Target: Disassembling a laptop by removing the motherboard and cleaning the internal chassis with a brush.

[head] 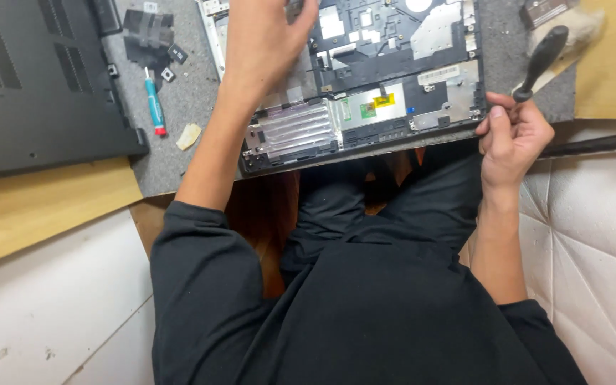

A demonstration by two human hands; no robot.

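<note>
An opened laptop chassis [365, 107] lies on a grey mat [187, 93], its inner boards and silver plates exposed. My left hand [262, 39] reaches over the chassis's left part, fingers spread, resting on or just above the inside; what is under the palm is hidden. My right hand [511, 135] sits at the chassis's near right corner, closed around a screwdriver with a black handle [542, 60] that points up and away.
The removed black bottom cover [37, 78] lies at the left. A small teal and red screwdriver [155, 107], black loose parts [147, 36] and a pale scrap [188, 135] sit on the mat. Wooden board edges flank both sides. My lap is below.
</note>
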